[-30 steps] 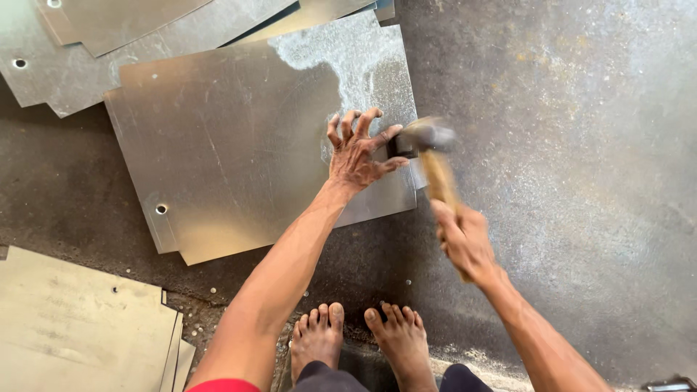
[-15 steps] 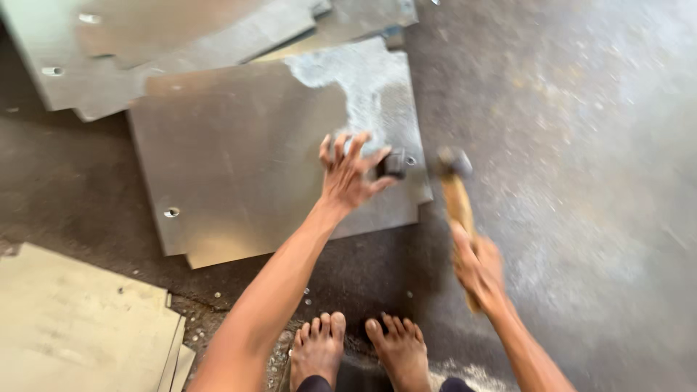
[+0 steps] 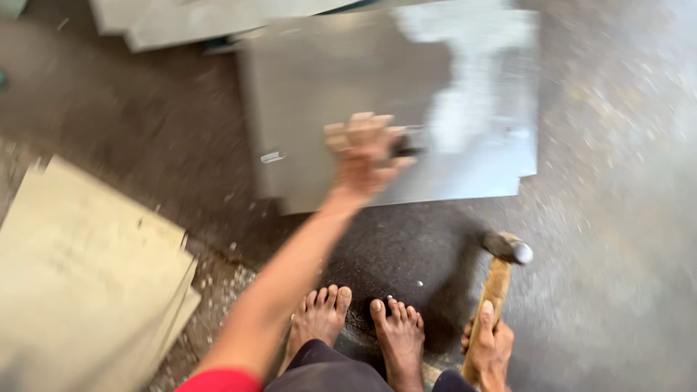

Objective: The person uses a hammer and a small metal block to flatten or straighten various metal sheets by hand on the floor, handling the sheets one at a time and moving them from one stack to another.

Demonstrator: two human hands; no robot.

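Lying at the far left, a stack of flat tan board sheets rests on the dark gritty concrete floor, well apart from the work. Next to the right, the grey rectangular sheet-metal panel lies flat on the floor, with more grey metal sheets overlapping at its far edge. The left hand rests on the panel near its near edge, fingers curled round what appears to be a small dark punch-like tool; motion blur hides its exact form. Below, two bare feet stand on the floor just short of the panel. Farther right, the right hand is clenched low on the wooden handle of a steel-headed hammer, whose head hangs clear of the panel, near the feet. For a sound blow, judgement suggests keeping the dark tool upright and pressed firmly to the metal, fingers below its top, toes well back, and the hammer face square.
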